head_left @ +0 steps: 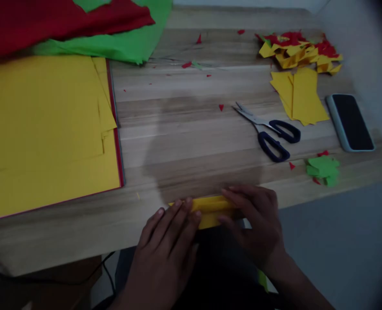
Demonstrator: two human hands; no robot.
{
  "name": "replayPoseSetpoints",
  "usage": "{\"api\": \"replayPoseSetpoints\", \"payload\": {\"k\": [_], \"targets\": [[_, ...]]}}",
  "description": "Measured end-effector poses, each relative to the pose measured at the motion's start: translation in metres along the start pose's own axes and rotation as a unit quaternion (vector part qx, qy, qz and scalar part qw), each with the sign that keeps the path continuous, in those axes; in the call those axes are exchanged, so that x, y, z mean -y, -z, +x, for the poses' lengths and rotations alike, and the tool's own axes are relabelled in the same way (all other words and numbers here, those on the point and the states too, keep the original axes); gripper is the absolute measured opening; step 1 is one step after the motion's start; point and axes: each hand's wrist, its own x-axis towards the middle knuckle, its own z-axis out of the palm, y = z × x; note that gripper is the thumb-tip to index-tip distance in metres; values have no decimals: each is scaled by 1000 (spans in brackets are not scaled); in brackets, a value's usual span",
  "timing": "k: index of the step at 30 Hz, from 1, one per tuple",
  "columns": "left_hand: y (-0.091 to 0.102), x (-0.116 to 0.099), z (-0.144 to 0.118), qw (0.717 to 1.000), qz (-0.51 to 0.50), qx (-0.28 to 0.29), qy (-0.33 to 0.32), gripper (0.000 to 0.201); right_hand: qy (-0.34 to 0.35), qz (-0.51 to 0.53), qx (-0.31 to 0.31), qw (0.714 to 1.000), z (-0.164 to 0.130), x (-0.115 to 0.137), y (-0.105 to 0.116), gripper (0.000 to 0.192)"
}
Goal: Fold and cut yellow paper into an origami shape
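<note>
A folded strip of yellow paper [210, 210] lies at the near edge of the wooden table [184, 129]. My left hand [168, 241] presses flat on its left end, fingers together. My right hand [255, 224] holds down its right end, fingertips curled over the paper. Both hands touch the strip and cover its two ends; only the middle shows.
Black-handled scissors [271, 131] lie to the right, a phone [350, 122] further right. Yellow sheets [45, 129] cover the left; red cloth or paper [32, 21] and green sheet [123, 43] lie behind. Yellow and red scraps [299, 51], yellow pieces [302, 97] and green cutouts [323, 170] sit right.
</note>
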Motion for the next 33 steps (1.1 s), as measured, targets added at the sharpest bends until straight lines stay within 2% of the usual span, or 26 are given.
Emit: {"api": "replayPoseSetpoints", "payload": {"k": [3, 5, 7, 9, 12, 14, 18, 21, 25, 33], "targets": [[3, 3, 4, 999, -15, -37, -1, 47, 23, 0, -37, 999, -3, 5, -7, 12], [3, 6, 7, 998, -20, -55, -11, 37, 58, 20, -55, 997, -5, 4, -10, 17], [2, 11, 10, 997, -20, -70, -26, 22, 113, 38, -40, 992, -7, -2, -11, 19], [2, 15, 12, 996, -17, -83, -30, 12, 158, 44, -15, 986, -7, -8, -10, 13], [3, 18, 13, 997, -17, -76, -21, 7, 177, 48, 0, 983, -6, -11, -6, 12], [5, 17, 16, 998, -20, -66, -5, 7, 149, 54, 13, 987, -2, -7, -3, 11], [8, 11, 25, 996, -4, -65, 59, 8, 11, 28, 54, 998, 8, 10, -3, 19], [7, 7, 34, 991, 17, -82, 102, 9, -50, -21, 48, 997, 14, 22, -9, 23], [5, 5, 41, 988, 28, -68, 137, 12, -76, -58, 34, 995, 17, 29, -15, 23], [6, 5, 39, 991, 43, -30, 125, 6, -86, -46, 20, 995, 19, 29, -17, 29]]}}
